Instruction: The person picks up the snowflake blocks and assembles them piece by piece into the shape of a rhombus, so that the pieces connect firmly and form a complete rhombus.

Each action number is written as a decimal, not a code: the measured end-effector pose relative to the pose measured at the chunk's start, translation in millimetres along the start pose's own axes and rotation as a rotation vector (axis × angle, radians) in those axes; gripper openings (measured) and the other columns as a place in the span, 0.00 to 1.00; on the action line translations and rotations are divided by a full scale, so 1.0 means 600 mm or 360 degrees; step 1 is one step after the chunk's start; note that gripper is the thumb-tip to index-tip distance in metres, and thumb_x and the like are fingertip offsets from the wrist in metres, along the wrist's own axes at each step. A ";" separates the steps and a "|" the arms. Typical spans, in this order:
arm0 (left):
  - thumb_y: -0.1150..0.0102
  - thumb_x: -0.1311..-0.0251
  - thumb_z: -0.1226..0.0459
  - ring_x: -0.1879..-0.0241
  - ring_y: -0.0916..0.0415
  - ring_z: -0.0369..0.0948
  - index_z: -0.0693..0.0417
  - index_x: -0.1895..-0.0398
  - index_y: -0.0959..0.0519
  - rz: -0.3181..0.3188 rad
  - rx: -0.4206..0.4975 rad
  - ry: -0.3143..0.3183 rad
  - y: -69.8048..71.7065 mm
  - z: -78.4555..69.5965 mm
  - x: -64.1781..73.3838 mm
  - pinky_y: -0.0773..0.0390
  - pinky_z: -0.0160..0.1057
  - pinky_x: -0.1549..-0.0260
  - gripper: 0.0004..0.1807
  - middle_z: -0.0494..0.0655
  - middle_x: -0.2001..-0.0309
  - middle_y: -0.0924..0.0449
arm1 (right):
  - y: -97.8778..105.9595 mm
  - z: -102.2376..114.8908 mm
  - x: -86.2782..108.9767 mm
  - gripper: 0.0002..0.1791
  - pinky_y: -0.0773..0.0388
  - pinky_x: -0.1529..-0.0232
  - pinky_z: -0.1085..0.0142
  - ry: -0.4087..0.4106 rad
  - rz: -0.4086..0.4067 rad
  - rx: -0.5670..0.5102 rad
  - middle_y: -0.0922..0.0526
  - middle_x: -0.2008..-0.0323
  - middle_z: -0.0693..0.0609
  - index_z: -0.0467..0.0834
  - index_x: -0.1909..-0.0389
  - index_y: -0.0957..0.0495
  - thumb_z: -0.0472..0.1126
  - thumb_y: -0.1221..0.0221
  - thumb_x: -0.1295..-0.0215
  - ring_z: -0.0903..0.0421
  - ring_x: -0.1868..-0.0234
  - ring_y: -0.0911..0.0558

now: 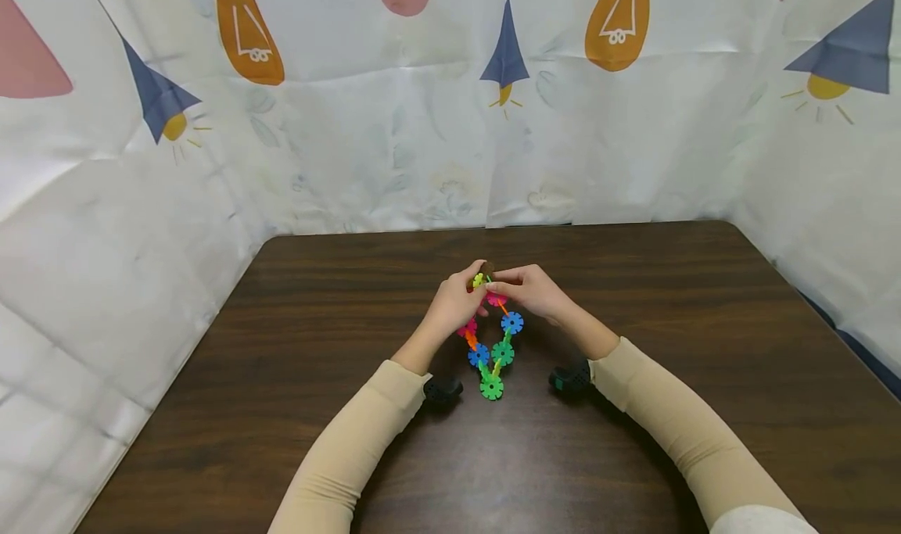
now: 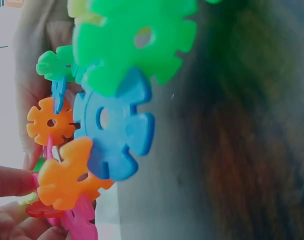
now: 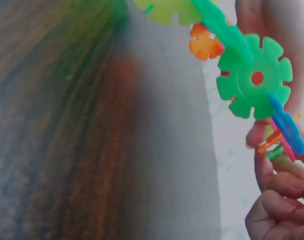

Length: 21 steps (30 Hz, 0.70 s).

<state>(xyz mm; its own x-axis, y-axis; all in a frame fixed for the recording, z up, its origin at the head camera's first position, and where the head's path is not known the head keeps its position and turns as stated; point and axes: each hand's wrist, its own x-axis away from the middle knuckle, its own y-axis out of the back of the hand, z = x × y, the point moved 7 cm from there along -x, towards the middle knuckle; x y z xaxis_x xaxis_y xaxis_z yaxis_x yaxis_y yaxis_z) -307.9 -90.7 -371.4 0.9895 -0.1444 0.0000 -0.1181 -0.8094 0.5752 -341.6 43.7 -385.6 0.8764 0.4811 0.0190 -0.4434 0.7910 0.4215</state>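
Observation:
A loop of notched plastic discs (image 1: 491,387), slotted edge to edge in green, blue, orange, pink and yellow, hangs down from both hands over the table. My left hand (image 1: 454,306) pinches the top left of the loop, near a yellow disc (image 1: 479,281). From the other side, my right hand (image 1: 531,292) pinches the loop's top right, by a pink disc (image 1: 497,299). The left wrist view has a blue disc (image 2: 127,135) and an orange disc (image 2: 64,175) close up. A green disc (image 3: 264,65) covers part of the right hand in the right wrist view.
The dark wood-grain table (image 1: 338,315) spreads around both hands. Black wrist devices hang below the left cuff (image 1: 442,391) and the right cuff (image 1: 570,378). A white printed curtain (image 1: 422,151) stands behind the table and along its sides.

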 end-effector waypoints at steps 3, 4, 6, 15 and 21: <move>0.45 0.25 0.64 0.69 0.13 0.49 0.50 0.23 0.34 -0.0040 0.0061 -0.0013 0.009 0.000 0.000 0.22 0.35 0.77 0.29 0.58 0.57 0.14 | -0.001 0.002 -0.005 0.24 0.24 0.60 0.62 0.0009 0.0002 -0.0016 0.16 0.45 0.38 0.33 0.37 0.21 0.44 0.36 0.27 0.49 0.58 0.20; 0.44 0.25 0.64 0.69 0.13 0.49 0.51 0.24 0.33 -0.0042 0.0069 -0.0021 0.010 0.000 0.000 0.21 0.36 0.76 0.28 0.59 0.55 0.15 | 0.000 0.002 -0.006 0.24 0.22 0.57 0.60 0.0005 0.0002 -0.0008 0.17 0.43 0.38 0.33 0.38 0.21 0.44 0.37 0.27 0.49 0.55 0.19; 0.42 0.27 0.63 0.68 0.14 0.48 0.51 0.26 0.30 -0.0044 0.0048 -0.0039 0.013 -0.001 -0.001 0.20 0.37 0.73 0.27 0.59 0.51 0.15 | 0.002 -0.002 -0.006 0.24 0.21 0.50 0.56 -0.0013 0.0009 0.0012 0.18 0.41 0.38 0.33 0.37 0.21 0.44 0.37 0.26 0.48 0.50 0.18; 0.41 0.28 0.63 0.69 0.22 0.43 0.52 0.28 0.27 -0.0034 -0.0002 -0.0020 0.014 0.005 -0.003 0.24 0.38 0.69 0.26 0.58 0.49 0.16 | 0.004 -0.020 -0.006 0.26 0.27 0.62 0.63 -0.0110 0.0074 0.0019 0.20 0.40 0.37 0.32 0.34 0.25 0.43 0.38 0.26 0.53 0.67 0.26; 0.42 0.30 0.68 0.72 0.25 0.40 0.53 0.24 0.32 0.0102 0.0288 0.0015 0.012 0.012 -0.004 0.24 0.35 0.71 0.30 0.62 0.45 0.19 | 0.007 -0.021 -0.005 0.27 0.29 0.65 0.63 -0.0143 0.0105 0.0024 0.19 0.42 0.39 0.33 0.32 0.26 0.44 0.38 0.26 0.53 0.71 0.31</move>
<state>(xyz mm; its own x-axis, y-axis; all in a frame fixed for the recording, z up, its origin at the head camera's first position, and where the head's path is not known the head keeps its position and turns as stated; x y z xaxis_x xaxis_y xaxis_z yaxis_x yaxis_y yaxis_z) -311.8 -100.5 -373.2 0.9801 -0.1943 0.0398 -0.1930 -0.8880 0.4175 -348.7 50.3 -395.5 0.8592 0.4953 0.1283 -0.4982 0.7526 0.4305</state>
